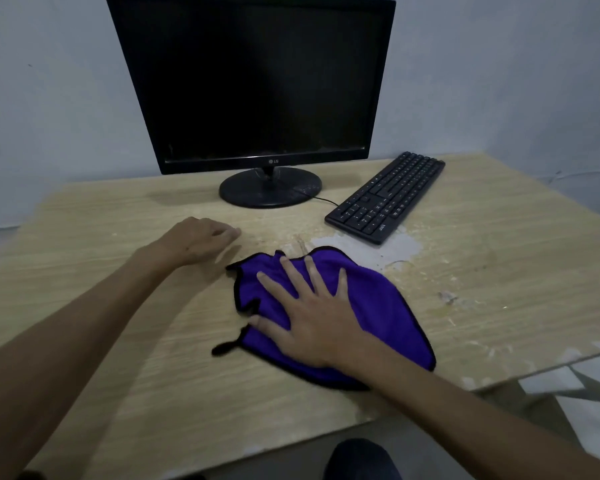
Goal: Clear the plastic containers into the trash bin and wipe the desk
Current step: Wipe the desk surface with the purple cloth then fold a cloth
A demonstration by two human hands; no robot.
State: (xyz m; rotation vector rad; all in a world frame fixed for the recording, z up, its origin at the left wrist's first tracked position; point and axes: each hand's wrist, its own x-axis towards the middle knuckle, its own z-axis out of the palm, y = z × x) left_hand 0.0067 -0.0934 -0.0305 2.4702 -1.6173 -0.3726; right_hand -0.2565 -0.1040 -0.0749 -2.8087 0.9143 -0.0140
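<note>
My right hand (312,317) — fingers spread flat — presses the purple cloth (378,306), mid-bench (499,237); soft, limp, best pushed under the palm. Left hand (198,237), loosely curled, holds nothing

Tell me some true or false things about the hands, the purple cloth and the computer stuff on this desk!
1. The right hand presses flat on the purple cloth. True.
2. The left hand holds a plastic container. False: it holds nothing and rests on the desk.
3. The monitor screen is dark. True.
4. The keyboard lies under the cloth. False: it lies beyond the cloth, apart from it.
5. The desk surface is worn near the keyboard. True.
</note>
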